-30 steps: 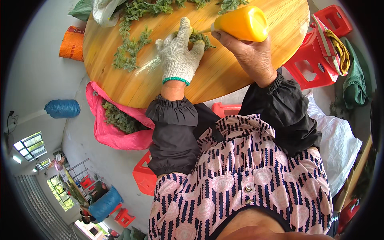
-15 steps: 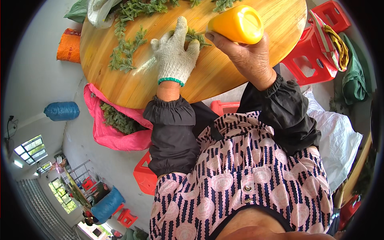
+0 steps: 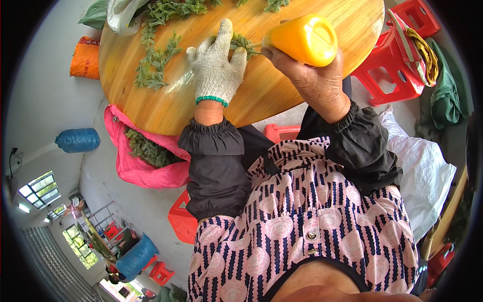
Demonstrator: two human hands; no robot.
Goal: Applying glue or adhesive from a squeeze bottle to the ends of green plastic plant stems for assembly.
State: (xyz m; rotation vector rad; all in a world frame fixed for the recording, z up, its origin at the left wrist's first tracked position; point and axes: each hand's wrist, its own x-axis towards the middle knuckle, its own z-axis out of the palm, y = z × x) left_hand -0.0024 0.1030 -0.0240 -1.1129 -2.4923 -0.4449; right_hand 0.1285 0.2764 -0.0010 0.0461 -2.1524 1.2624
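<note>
Head view is filled at its upper part by a round wooden table (image 3: 166, 108), taken as the landmark for all places. On its middle a gloved left hand (image 3: 216, 68) is laid flat, fingers spread, pressing a green sprig (image 3: 241, 43) against the wood; nothing is grasped. Just right of that hand, above the table's near edge, a yellow-orange handle (image 3: 304, 39) is gripped in the bare right hand (image 3: 312, 78), clenched round it. The handle's long axis is pointed from the right hand leftward toward the sprig, which lies just beside the tool's narrow end, so the right hand is nearer. More loose sprigs (image 3: 156, 65) are scattered on the table's left half. Left of the table an orange sack (image 3: 84, 58) is seen; below its near edge, a pink bag (image 3: 136, 166) of greens; further left, a blue bundle (image 3: 78, 140). Right of the table, red stools (image 3: 387, 65) are stacked.
</note>
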